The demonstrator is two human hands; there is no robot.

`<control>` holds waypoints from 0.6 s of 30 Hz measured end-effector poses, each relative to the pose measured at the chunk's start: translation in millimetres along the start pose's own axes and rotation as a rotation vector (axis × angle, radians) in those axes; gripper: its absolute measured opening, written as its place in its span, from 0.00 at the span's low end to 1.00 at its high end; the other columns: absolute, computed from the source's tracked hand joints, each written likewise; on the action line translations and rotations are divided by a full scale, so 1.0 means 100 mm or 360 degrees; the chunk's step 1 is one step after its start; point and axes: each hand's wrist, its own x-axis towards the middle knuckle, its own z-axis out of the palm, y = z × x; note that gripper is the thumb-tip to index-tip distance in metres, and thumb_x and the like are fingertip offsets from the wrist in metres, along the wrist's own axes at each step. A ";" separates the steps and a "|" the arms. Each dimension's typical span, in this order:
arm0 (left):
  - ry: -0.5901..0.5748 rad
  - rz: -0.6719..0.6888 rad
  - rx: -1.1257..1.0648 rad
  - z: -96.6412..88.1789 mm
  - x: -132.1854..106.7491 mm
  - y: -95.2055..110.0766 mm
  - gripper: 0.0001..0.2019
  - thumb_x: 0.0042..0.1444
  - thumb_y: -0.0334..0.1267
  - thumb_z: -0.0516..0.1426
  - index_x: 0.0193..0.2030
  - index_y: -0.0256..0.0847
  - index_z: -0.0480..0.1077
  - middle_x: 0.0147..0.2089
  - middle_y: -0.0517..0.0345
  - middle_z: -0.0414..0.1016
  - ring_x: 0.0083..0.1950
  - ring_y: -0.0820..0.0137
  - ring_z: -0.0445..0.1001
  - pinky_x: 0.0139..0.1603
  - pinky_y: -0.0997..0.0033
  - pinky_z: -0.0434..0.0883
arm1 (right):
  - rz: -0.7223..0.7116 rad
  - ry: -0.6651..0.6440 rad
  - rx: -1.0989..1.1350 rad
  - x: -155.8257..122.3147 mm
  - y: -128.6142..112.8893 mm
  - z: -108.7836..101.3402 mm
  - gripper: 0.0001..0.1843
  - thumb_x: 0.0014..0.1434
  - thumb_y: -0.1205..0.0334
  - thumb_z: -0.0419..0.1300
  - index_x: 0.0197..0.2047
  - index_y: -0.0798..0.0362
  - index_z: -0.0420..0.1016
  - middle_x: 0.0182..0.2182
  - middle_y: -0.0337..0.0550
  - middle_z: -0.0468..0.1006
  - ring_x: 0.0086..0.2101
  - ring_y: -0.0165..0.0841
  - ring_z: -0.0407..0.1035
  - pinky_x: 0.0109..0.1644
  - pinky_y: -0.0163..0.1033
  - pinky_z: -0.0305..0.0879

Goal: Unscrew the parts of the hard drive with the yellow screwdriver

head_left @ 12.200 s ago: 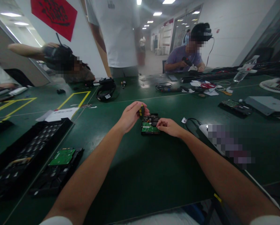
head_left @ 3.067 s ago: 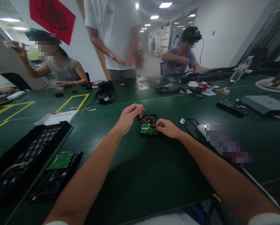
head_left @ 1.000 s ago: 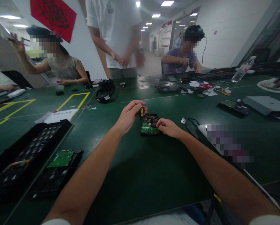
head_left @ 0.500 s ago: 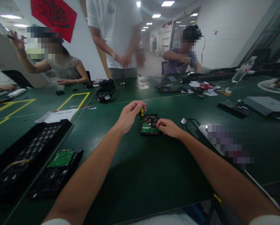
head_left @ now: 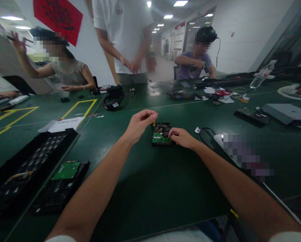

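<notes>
A hard drive (head_left: 161, 137) lies on the green table, its green circuit board facing up on the near half and black metal showing on the far half. My left hand (head_left: 140, 124) is closed in a pinch over the drive's far left corner. Between its fingertips and the drive shows part of a small yellow-and-black screwdriver (head_left: 154, 124), held roughly upright; its tip is hidden. At the drive's right edge, my right hand (head_left: 181, 137) grips the side with thumb and curled fingers.
To the left lie a long black tray (head_left: 39, 158) and a black drive assembly with a green board (head_left: 66, 170). A white power strip (head_left: 221, 139), another drive (head_left: 252, 116) and a grey metal box (head_left: 286, 112) are at right. Several people stand or sit beyond the table.
My left fingers have shifted around the screwdriver, and less of its yellow-and-black handle shows. My right hand and the hard drive stay in place.
</notes>
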 end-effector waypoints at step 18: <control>-0.0102 -0.0134 -0.0218 -0.02 -0.02 0.03 0.11 0.61 0.45 0.62 0.42 0.40 0.79 0.39 0.55 0.76 0.41 0.69 0.74 0.44 0.69 0.70 | -0.0116 -0.0002 -0.0288 -0.02 -0.05 -0.01 0.05 0.59 0.67 0.56 0.39 0.50 0.71 0.27 0.35 0.72 0.27 0.29 0.64 0.34 0.35 0.56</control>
